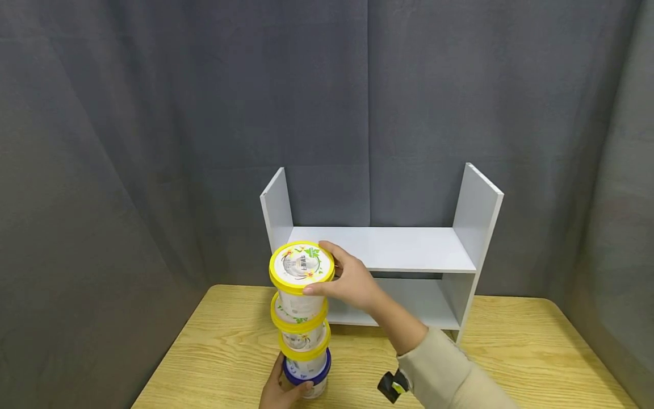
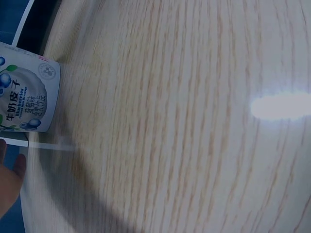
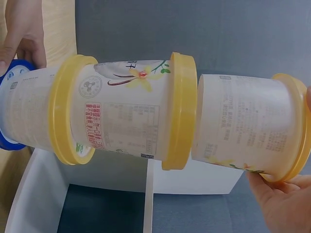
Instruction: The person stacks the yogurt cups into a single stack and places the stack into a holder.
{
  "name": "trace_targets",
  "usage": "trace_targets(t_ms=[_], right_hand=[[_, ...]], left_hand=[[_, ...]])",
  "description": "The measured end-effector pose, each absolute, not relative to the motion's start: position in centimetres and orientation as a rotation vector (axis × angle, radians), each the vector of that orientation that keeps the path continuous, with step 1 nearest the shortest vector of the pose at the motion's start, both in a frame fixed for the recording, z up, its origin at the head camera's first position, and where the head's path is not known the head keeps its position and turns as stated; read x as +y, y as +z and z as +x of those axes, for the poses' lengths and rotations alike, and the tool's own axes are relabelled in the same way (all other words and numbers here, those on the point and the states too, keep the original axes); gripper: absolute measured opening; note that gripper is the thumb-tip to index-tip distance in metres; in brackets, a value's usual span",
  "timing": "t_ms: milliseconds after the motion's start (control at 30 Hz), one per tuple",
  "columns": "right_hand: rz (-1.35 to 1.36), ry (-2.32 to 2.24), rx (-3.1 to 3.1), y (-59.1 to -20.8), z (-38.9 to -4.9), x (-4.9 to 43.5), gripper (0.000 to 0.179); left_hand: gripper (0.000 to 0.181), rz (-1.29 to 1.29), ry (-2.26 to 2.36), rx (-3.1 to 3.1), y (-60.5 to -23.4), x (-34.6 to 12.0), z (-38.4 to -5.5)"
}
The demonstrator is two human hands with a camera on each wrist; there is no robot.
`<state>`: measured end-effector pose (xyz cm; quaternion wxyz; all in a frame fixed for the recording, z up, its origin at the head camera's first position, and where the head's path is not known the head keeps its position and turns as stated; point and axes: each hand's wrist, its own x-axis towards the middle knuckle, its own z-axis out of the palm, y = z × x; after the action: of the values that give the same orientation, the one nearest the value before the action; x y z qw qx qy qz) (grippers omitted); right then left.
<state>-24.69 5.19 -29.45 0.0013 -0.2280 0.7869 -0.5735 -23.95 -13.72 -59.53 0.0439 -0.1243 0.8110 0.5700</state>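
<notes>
Several lidded paper tubs stand in one column left of centre in the head view. My right hand (image 1: 352,281) grips the yellow lid of the top tub (image 1: 301,267), thumb in front and fingers behind. Under it are a second yellow-lidded tub (image 1: 301,341) and a third (image 1: 306,364), printed with vanilla flowers. The bottom tub (image 2: 29,92) has a blue lid (image 1: 328,366) and a blueberry print. My left hand (image 1: 280,389) holds this bottom tub near its lid. In the right wrist view the top tub leans slightly against the line of those below; contact between them is unclear.
A white two-level shelf unit (image 1: 383,250) stands on the wooden table (image 1: 225,335), right behind the column. Its side panels rise above the upper board. Grey curtains (image 1: 327,102) hang behind and along both sides. A wrist camera (image 1: 392,386) sits at my right sleeve.
</notes>
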Motion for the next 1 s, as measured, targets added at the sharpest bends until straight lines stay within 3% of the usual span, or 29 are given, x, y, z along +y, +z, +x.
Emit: trace_targets(t_ms=[900, 1000], right_hand=[[-0.703, -1.694, 2.502, -28.9, -23.9, 3.8, 0.084], [-0.708, -1.707, 2.489, -30.1, -25.0, 3.9, 0.087]], left_hand=[[0.115, -0.299, 1.772, 2.439, -59.6, -14.2, -24.0], [0.117, -0.318, 1.760, 2.441, -59.6, -14.2, -24.1]])
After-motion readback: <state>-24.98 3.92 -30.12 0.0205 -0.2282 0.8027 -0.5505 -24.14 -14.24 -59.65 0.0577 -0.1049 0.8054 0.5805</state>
